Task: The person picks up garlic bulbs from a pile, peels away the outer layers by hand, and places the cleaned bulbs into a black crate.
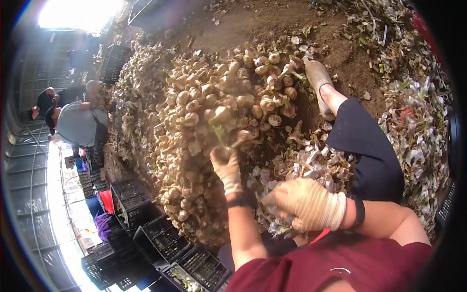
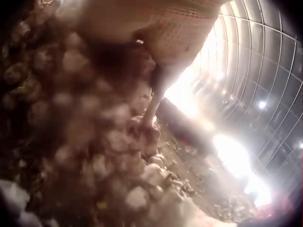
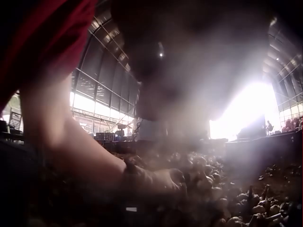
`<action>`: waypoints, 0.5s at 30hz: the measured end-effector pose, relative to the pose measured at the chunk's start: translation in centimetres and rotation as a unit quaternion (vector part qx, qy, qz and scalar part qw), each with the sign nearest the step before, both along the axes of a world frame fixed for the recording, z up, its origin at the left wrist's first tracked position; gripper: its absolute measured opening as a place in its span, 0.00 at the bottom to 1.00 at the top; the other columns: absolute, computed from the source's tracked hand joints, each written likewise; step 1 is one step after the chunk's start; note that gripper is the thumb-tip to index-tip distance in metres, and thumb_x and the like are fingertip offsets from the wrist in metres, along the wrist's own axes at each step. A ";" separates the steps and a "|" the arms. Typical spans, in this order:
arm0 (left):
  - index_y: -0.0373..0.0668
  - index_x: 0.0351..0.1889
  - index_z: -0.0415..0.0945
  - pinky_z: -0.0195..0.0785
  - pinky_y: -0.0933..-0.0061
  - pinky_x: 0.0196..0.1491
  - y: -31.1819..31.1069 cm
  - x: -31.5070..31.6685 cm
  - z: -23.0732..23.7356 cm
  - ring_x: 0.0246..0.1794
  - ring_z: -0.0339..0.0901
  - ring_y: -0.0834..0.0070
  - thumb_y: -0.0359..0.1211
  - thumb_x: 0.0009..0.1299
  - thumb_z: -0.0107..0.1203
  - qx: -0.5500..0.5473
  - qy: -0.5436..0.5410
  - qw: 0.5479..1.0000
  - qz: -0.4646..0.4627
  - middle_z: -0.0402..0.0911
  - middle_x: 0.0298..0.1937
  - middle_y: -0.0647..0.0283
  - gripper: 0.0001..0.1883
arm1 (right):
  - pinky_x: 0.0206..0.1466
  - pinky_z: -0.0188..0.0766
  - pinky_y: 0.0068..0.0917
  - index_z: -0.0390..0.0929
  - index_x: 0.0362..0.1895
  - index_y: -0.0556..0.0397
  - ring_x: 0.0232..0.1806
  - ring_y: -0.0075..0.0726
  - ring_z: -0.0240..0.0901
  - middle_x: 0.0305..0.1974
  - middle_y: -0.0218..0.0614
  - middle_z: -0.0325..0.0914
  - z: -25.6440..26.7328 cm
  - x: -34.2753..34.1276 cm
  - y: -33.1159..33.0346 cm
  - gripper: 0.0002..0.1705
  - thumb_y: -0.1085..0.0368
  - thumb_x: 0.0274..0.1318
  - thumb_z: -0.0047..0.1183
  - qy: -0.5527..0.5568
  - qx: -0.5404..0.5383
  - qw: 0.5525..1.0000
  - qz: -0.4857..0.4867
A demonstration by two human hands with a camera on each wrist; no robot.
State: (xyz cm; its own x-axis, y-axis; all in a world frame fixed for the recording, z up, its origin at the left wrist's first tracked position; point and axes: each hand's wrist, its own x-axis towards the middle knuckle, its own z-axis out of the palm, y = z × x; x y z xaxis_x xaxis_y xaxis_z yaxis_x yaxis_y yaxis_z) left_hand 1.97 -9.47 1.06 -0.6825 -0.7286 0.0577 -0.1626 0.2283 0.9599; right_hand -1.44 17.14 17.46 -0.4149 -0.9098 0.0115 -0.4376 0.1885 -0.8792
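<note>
My left hand (image 1: 226,170), in a striped glove, reaches over the garlic pile (image 1: 194,117). Its curled fingers grip garlic by the stem, with blurred green leaf (image 1: 220,132) above them. In the left wrist view a stem runs down from the gloved hand (image 2: 175,33) to a garlic bulb (image 2: 147,135). Close to my body is my gloved right hand (image 1: 309,203), its fingers blurred; whether it holds anything cannot be told. The left hand (image 3: 163,179) also shows low in the right wrist view, beside the bulbs (image 3: 208,175).
Black crates (image 1: 129,197) stand at the lower left. Dry peelings (image 1: 413,146) cover the ground at the right, and my shoe (image 1: 318,80) is at the pile's edge. Another person (image 1: 80,121) bends over at the far left.
</note>
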 end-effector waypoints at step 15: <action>0.43 0.50 0.63 0.72 0.70 0.44 16.3 11.9 18.5 0.44 0.76 0.65 0.20 0.50 0.65 -0.230 0.028 0.951 -0.205 0.73 0.50 0.55 0.30 | 0.42 0.69 0.28 0.76 0.41 0.55 0.40 0.26 0.70 0.34 0.33 0.77 -3.0 2.9 0.2 0.26 0.42 0.57 0.53 -0.378 -0.106 0.920 -0.020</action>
